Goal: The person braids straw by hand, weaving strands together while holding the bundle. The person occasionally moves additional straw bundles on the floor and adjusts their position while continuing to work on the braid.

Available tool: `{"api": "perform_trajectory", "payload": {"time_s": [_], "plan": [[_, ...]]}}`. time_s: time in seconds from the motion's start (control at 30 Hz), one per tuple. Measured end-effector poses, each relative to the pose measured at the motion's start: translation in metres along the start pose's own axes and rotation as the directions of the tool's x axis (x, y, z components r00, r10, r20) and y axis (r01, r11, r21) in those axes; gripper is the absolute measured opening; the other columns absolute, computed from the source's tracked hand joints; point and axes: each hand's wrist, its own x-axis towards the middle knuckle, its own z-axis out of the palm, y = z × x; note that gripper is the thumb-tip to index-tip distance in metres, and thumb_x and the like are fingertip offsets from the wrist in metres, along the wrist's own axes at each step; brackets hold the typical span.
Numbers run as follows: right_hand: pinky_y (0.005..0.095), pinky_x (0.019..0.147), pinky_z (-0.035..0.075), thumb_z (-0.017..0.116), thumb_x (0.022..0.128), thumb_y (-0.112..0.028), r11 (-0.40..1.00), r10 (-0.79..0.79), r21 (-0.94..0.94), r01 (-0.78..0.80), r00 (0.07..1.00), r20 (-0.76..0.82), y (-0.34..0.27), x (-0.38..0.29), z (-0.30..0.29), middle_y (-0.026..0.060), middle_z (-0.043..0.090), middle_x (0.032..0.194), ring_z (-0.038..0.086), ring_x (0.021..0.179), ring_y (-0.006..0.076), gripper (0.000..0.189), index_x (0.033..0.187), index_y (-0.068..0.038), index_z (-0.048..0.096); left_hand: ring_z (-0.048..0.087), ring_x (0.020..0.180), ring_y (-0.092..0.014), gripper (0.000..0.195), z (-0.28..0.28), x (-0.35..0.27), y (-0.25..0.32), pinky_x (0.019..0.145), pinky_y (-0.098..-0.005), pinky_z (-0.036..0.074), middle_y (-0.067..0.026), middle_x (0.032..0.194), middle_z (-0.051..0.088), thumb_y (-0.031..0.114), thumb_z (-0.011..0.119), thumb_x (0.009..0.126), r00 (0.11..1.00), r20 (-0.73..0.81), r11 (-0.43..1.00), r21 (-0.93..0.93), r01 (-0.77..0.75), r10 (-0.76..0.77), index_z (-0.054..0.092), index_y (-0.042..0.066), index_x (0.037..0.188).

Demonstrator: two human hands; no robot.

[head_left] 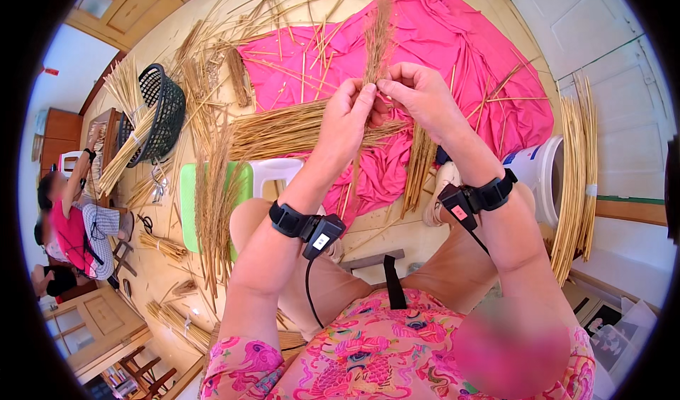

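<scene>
A small bunch of dried grass plumes (378, 41) stands up between my two hands, its feathery heads pointing away from me. My left hand (348, 115) pinches it low down between thumb and fingers. My right hand (422, 94) meets it at the same spot, thumb and fingertips closed on the bunch. Fingers hide exactly which stems each hand grips. Below my hands a thick pile of straw-coloured stalks (281, 129) lies across a bright pink cloth (451, 44). Another sheaf of stalks (421, 171) lies close to my right shoe.
Plumed stalks (212, 214) rest on a green-and-white stool (188, 203) at my left. Beyond it, a dark plastic basket (172, 115) holds tied bundles. On the right, tall stalks (574, 187) lean beside a white bucket (539, 177). Scissors (144, 222) lie near a seated person (79, 230).
</scene>
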Motion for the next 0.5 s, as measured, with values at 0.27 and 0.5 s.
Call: {"api": "perform_trajectory", "payload": {"time_s": [0.27, 0.5], "plan": [[0.0203, 0.062, 0.044, 0.061, 0.080, -0.006, 0.997, -0.076, 0.023, 0.079, 0.990, -0.117, -0.002, 0.002, 0.002, 0.0019, 0.060, 0.077, 0.054, 0.068, 0.0067, 0.009, 0.086, 0.001, 0.058, 0.045, 0.053, -0.004, 0.016, -0.005, 0.005, -0.006, 0.047, -0.0197, 0.036, 0.0000, 0.065, 0.054, 0.016, 0.047, 0.092, 0.995, -0.052, 0.978, 0.196, -0.067, 0.079, 0.054, 0.001, 0.088], [0.0246, 0.056, 0.045, 0.062, 0.076, -0.008, 0.929, -0.267, -0.307, 0.206, 0.948, -0.173, -0.005, 0.001, -0.005, 0.0043, 0.061, 0.070, 0.056, 0.061, 0.0089, 0.010, 0.079, 0.001, 0.060, 0.039, 0.054, -0.003, 0.014, -0.003, 0.003, -0.004, 0.048, -0.0170, 0.030, 0.0025, 0.066, 0.050, 0.016, 0.047, 0.093, 0.996, -0.035, 0.968, 0.240, -0.068, 0.079, 0.053, 0.005, 0.087]]}}
